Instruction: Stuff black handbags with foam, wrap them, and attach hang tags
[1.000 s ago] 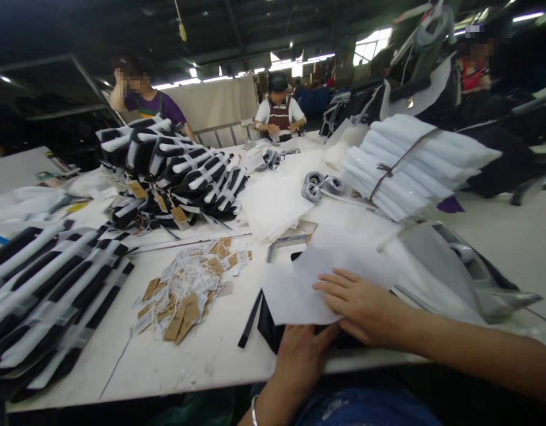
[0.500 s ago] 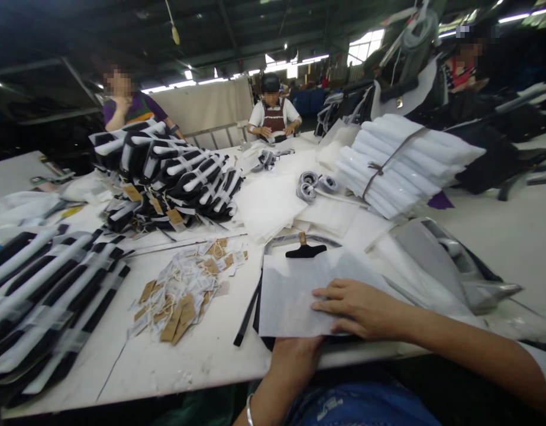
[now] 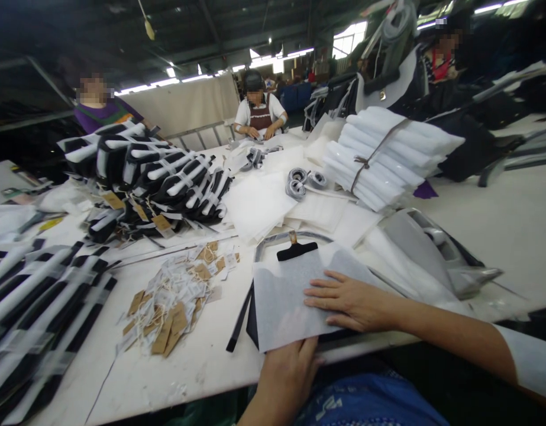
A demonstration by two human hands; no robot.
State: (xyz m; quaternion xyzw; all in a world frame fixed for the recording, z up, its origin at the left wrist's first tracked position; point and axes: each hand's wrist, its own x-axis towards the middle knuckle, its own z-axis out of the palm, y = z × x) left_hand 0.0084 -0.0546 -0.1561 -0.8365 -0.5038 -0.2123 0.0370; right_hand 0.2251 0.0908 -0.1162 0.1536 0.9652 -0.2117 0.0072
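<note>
A translucent white sheet (image 3: 277,296) lies over a black bag (image 3: 251,331), whose dark edges show at the left and bottom. My right hand (image 3: 350,302) rests palm down on the sheet, fingers spread and stretched out. At the near edge, my left hand (image 3: 290,364) reaches under the sheet; its fingers show faintly through it, stretched forward. A black flap with a metal clasp (image 3: 297,249) sticks out beyond the sheet's far edge. Behind it curves a grey wrapped handle (image 3: 273,240). A black strap (image 3: 239,319) extends at the left.
Left of the bag is a heap of brown and white tags (image 3: 175,310). Stacks of black bags with white wrapping (image 3: 166,171) fill the left side. White sheets (image 3: 259,204), grey rolls (image 3: 296,184) and a tied white bundle (image 3: 383,157) lie farther back. Co-workers (image 3: 259,109) are across the table.
My left hand has slid farther under the sheet, its fingers now faintly visible through it. My right hand stays flat on top, fingers a little more spread. The view has shifted slightly.
</note>
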